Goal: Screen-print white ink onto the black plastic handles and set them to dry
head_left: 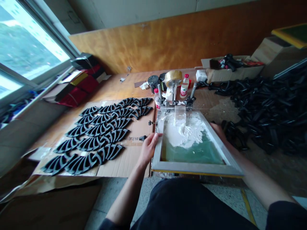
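Note:
A screen-printing frame with a green mesh lies in front of me, thick white ink spread over its far half. My left hand is closed at the frame's left side, thumb on the rim and fingers partly hidden. Just beyond those knuckles is a small black plastic part; whether it touches my hand I cannot tell. Past the right rim, my right hand is mostly covered by the frame and its fingers are hidden. A pale squeegee stands in the ink below the metal clamp.
Curved black parts lie in fanned rows on cardboard at left. A large heap of black parts covers the right side. Behind the clamp stand a tape roll, a bottle and a dark tub. An open carton sits at back right.

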Motion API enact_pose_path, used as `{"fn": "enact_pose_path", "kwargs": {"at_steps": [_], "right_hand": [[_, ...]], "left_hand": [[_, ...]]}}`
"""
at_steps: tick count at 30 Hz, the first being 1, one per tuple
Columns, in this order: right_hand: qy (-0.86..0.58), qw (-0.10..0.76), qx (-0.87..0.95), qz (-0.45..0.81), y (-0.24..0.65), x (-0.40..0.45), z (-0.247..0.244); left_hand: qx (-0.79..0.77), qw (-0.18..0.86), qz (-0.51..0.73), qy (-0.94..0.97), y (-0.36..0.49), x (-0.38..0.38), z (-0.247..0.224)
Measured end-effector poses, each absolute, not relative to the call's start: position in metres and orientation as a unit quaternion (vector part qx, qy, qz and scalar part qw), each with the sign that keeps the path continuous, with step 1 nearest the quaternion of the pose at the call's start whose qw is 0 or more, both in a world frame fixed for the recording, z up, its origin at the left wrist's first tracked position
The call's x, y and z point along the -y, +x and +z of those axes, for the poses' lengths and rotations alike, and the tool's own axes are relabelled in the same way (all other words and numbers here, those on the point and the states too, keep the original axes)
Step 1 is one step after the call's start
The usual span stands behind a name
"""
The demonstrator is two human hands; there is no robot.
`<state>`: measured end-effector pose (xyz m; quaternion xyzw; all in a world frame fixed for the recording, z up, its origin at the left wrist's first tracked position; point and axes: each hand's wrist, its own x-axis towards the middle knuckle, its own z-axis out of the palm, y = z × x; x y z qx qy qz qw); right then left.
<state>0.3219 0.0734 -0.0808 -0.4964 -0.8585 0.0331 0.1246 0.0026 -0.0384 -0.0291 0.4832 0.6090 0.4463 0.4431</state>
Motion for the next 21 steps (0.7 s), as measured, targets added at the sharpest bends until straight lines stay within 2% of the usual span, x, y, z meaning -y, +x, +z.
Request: {"fn": "enact_pose_path", "kwargs": {"at_steps": [3,5,6,10,12,16,19,21], "right_hand": [[-0.553,0.235,0.799,0.014,0.318,-0.092,-0.067],[-0.529,0.287,0.798,0.036,0.289,-0.097,-0.06],[-0.507,0.282,0.813,0.053,0.272,-0.097,-0.057],[-0.488,0.141,0.854,0.108,0.22,-0.085,-0.055],[-0.478,0.102,0.867,0.1,0.215,-0.069,-0.063],[-0.33,0.103,0.937,0.057,0.234,-0.025,-0.084],[-0.211,0.124,0.967,0.064,0.25,-0.009,-0.087],[-0.183,0.115,0.972,0.09,0.254,-0.013,-0.08]], "left_hand": [[-0.643,0.469,0.389,0.465,0.004,0.054,-0.079],[-0.676,0.444,0.359,0.467,0.007,0.055,-0.103],[-0.688,0.428,0.346,0.473,0.008,0.054,-0.112],[-0.705,0.399,0.297,0.505,0.005,0.047,-0.125],[-0.704,0.406,0.277,0.513,0.003,0.045,-0.126],[-0.708,0.414,0.277,0.501,0.0,0.044,-0.126],[-0.71,0.41,0.283,0.497,0.001,0.045,-0.128],[-0.712,0.404,0.287,0.496,0.002,0.046,-0.128]]}}
